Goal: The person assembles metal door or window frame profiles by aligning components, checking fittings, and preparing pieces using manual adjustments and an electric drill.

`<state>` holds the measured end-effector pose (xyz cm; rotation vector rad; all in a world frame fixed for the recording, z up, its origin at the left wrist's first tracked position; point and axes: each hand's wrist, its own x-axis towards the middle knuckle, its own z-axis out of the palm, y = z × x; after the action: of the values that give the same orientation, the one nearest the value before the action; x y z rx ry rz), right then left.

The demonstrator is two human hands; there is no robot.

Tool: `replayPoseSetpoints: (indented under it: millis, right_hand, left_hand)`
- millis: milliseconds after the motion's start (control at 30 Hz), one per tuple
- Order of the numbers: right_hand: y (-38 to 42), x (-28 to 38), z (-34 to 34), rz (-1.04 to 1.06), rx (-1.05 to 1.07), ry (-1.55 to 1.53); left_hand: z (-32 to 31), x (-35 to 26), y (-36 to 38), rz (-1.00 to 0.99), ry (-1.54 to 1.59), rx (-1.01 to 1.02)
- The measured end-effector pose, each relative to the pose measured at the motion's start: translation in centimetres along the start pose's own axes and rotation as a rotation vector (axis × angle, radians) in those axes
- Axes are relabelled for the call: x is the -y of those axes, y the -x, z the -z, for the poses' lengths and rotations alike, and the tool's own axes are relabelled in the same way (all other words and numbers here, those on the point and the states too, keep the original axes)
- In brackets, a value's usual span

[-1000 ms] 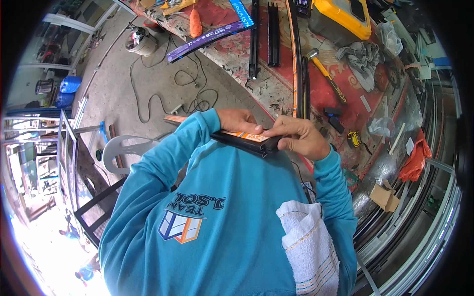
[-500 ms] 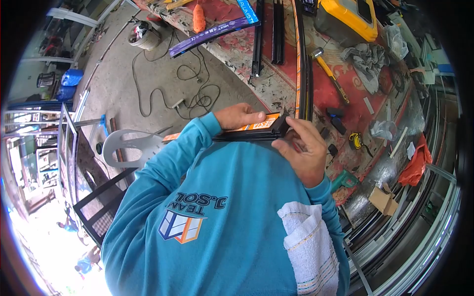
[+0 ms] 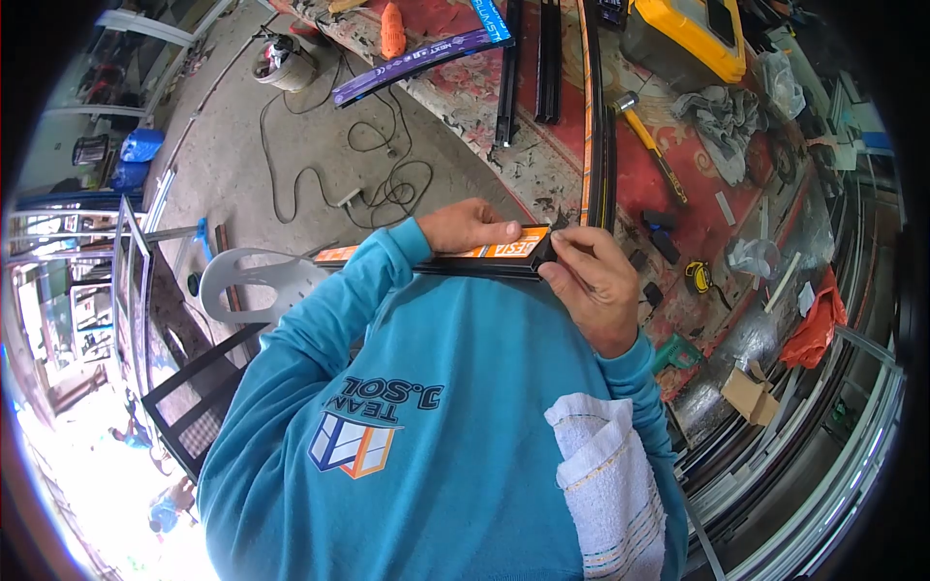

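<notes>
Across my lap, against the teal shirt, lies a black metal profile (image 3: 484,263) with an orange printed film strip on its upper face. My left hand (image 3: 465,229) grips it from above, thumb resting on the orange film. At the profile's right end sits a small black end piece (image 3: 545,254). Thumb and index finger of my right hand (image 3: 598,286) pinch this piece against the end. The fingers partly cover it, so its exact shape cannot be made out.
On the red, worn carpeted bench lie a hammer (image 3: 651,145), a tape measure (image 3: 697,278), a grey rag (image 3: 722,121), a yellow-and-black toolbox (image 3: 683,44) and long black profiles (image 3: 549,68). A cable (image 3: 349,198) snakes over the floor near a bucket (image 3: 286,66).
My right fingers have closed in on the profile's end. The black end piece, tilted up before, now sits more in line with it. My left hand has barely moved.
</notes>
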<state>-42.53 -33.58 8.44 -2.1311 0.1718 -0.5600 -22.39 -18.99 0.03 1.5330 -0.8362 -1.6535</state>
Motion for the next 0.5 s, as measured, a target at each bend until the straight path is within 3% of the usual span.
replayPoseSetpoints:
  millis: [267,333,500]
  right_hand:
    - [1.0,0.0,-1.1,0.084,-0.086,0.091]
    - [1.2,0.3,-1.0,-0.265,-0.123,-0.309]
    - [1.2,0.1,-0.9,-0.266,-0.162,-0.275]
  left_hand:
    - [0.3,0.1,-0.3,-0.021,-0.002,0.024]
    - [0.1,-0.5,-0.3,0.019,0.014,0.026]
    - [-0.2,-0.9,-0.3,-0.010,0.006,-0.020]
